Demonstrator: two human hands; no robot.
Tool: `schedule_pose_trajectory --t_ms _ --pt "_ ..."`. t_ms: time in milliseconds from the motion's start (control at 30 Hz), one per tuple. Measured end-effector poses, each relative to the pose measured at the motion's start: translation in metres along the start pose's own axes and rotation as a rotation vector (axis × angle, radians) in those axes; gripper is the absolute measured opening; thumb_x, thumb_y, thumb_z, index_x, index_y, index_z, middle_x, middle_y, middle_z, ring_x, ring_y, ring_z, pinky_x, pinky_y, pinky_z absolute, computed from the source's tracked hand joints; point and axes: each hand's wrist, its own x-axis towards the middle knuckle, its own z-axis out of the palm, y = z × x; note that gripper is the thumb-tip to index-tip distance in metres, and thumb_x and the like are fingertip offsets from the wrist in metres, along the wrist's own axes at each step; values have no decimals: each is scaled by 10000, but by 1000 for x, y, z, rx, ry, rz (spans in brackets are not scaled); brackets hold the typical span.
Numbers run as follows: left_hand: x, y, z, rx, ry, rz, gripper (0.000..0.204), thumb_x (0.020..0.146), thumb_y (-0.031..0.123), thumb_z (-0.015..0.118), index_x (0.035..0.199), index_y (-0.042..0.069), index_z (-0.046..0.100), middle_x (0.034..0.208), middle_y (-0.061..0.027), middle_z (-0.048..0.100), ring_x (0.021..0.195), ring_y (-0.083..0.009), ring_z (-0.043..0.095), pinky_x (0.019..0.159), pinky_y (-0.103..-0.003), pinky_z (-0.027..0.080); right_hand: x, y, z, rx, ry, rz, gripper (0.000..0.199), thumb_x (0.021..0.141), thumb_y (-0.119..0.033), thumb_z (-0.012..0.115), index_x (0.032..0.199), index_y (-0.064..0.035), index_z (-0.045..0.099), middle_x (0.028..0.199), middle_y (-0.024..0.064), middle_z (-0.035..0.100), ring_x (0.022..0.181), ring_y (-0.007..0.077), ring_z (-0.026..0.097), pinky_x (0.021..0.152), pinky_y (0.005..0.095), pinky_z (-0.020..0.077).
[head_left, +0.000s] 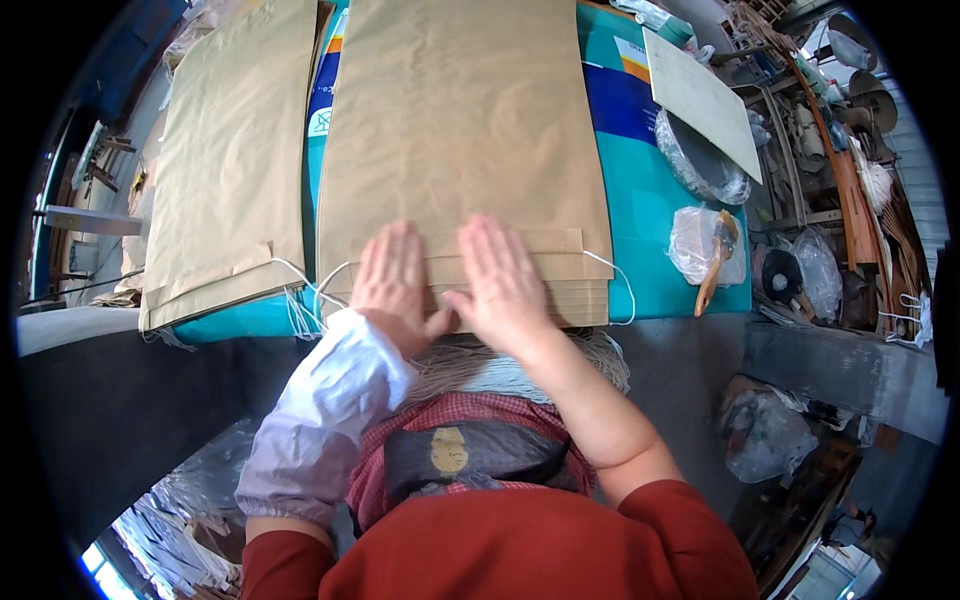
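Both palms lie flat on the folded lower edge of a brown paper bag (460,120), which tops a stack in the middle of the table. My left hand (393,285), with a pale sleeve cover on its forearm, has its fingers stretched out. Beside it my right hand (500,285) lies the same way, the two thumbs close together. A white cord (622,285) comes out at the right end of the fold, and another cord (325,290) at the left end. Across my lap hangs a bundle of pale strings (480,372), partly hidden by my forearms.
A second stack of brown paper bags (230,160) lies to the left. Teal printed sheeting (640,240) covers the table. On its right are a wooden-handled brush (717,262) on a plastic-covered lump, a plastic-wrapped round container (690,165) and a pale board (702,95).
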Motion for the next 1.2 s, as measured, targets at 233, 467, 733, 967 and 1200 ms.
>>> schedule_pose_trajectory --t_ms 233,467,733,967,1200 --pt "-7 -73 30 -304 394 -131 620 897 219 542 1354 -121 298 1410 -327 310 1337 -452 267 1123 -453 221 -48 104 -13 -117 187 548 745 892 -436 546 1348 113 332 1451 297 264 1353 407 265 1097 465 247" --pt "-5 -85 43 -327 459 -259 500 829 45 561 1287 -94 413 1373 -297 389 1294 -432 350 1087 -438 301 -38 90 -24 -154 435 268 301 765 -140 680 1031 -11 624 1207 141 560 997 306 539 846 425 446" --pt "-5 -78 34 -293 435 -289 455 834 43 552 1255 -91 445 1357 -279 419 1284 -405 372 1071 -425 329 -36 102 -21 -126 311 561 458 755 -236 738 1091 48 613 1163 182 596 1035 330 564 894 399 468" --pt "-3 -75 39 -265 441 -264 449 853 65 529 1264 -92 439 1365 -277 413 1287 -406 368 1073 -425 328 -39 112 -17 171 368 707 401 723 -194 762 1025 22 608 1054 177 614 943 329 594 794 415 491" --pt "-1 -85 54 -290 454 -263 494 817 73 564 1264 -89 427 1320 -286 443 1244 -423 404 1055 -437 346 -24 109 -21 21 466 486 279 752 -129 724 963 -27 573 933 131 604 848 310 592 725 417 483"
